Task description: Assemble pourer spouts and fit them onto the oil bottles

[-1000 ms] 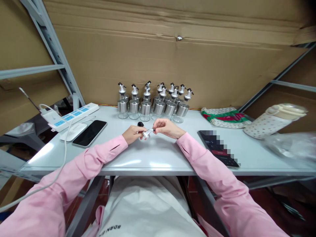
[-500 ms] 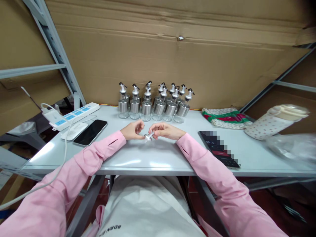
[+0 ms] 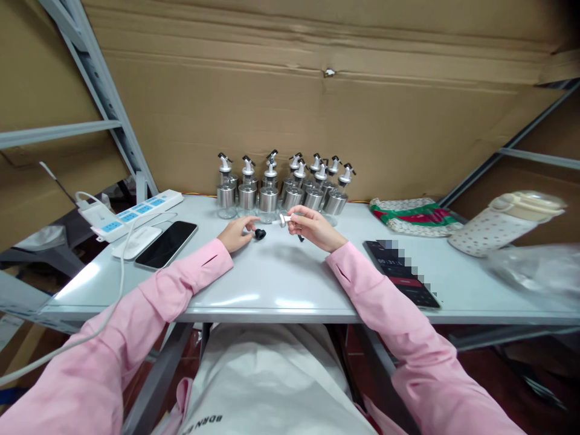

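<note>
My left hand rests low over the table with thumb and fingers apart. Just off its fingertips is a small black stopper; whether they touch is hard to tell. Between the fingertips of my right hand is a silver-white pourer spout, pointing left with its flange outward. A little black piece shows beneath the right fingers, and I cannot tell whether it belongs to the spout. Behind both hands stand several glass-and-steel oil bottles fitted with similar pourers.
To the left lie a phone, a white charging pad and a power strip with a cable. At right are another phone, a patterned pouch, a dotted tumbler and a plastic bag. Cardboard walls the back.
My hands have drawn apart. The right one carried the spout slightly up and to the right, while the left let go of it and opened. The black stopper now shows beside the left hand.
</note>
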Demonstrator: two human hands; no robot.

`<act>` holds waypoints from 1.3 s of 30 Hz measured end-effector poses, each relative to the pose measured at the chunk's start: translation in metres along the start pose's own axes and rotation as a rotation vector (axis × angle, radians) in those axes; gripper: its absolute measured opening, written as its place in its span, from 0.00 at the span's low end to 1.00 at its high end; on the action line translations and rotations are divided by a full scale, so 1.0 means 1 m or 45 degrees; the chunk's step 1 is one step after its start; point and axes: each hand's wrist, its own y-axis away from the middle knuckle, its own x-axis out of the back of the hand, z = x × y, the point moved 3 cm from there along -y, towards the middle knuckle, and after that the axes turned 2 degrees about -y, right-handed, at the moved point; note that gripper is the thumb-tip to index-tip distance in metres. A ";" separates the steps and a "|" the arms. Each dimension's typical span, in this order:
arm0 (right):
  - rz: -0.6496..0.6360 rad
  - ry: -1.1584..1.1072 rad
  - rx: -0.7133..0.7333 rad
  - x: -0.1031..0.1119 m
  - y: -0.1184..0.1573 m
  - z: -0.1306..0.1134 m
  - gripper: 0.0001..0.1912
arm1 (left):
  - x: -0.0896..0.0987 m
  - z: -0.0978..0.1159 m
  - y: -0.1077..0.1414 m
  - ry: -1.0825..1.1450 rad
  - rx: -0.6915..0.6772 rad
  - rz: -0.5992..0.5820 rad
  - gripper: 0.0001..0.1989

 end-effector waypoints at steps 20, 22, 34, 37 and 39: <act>0.146 0.450 -0.321 0.008 -0.004 0.018 0.05 | 0.002 0.020 0.004 0.282 -0.178 0.099 0.10; 0.205 0.435 -0.308 0.010 -0.005 0.017 0.04 | 0.004 0.025 0.005 0.270 -0.215 0.133 0.08; -0.013 0.354 -0.268 0.003 -0.004 0.018 0.10 | 0.003 0.049 0.013 0.147 -0.464 0.167 0.06; -0.089 0.370 -0.235 0.003 -0.003 0.015 0.12 | 0.003 0.049 0.014 0.113 -0.442 0.173 0.11; -0.128 0.390 -0.221 0.003 -0.003 0.014 0.13 | 0.002 0.048 0.013 0.127 -0.414 0.147 0.19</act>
